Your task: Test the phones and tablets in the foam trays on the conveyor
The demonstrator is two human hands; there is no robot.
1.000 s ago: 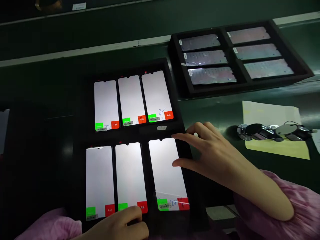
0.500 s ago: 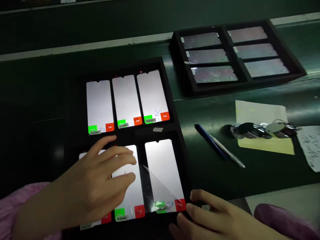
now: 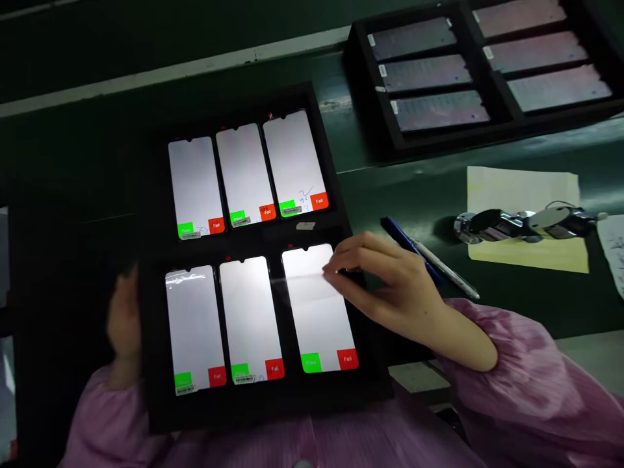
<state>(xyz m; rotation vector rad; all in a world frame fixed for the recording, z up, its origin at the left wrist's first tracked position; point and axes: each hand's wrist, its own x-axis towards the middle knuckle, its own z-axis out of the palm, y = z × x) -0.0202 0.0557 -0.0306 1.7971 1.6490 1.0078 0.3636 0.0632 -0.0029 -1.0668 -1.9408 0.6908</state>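
My right hand pinches a thin clear film by its edge. The film stretches leftward over the lower right phone, whose lit white screen shows green and red boxes and no handwriting. That phone lies in a black tray with several other lit phones, such as the lower middle phone. Stickers and handwriting mark most of these others. Along the tray's left side is my left hand, smeared by motion; its fingers are too dark and blurred to read.
Behind on the right stands a second black tray of dark-screened phones. Blue and white pens lie right of my tray. Farther right, a metal-and-black object rests on yellow paper. Part of another phone shows at the left edge.
My left hand has gone from above the lower phones to the tray's left side. My right hand has moved up and now holds the film, which has lifted off the lower right phone's bottom.
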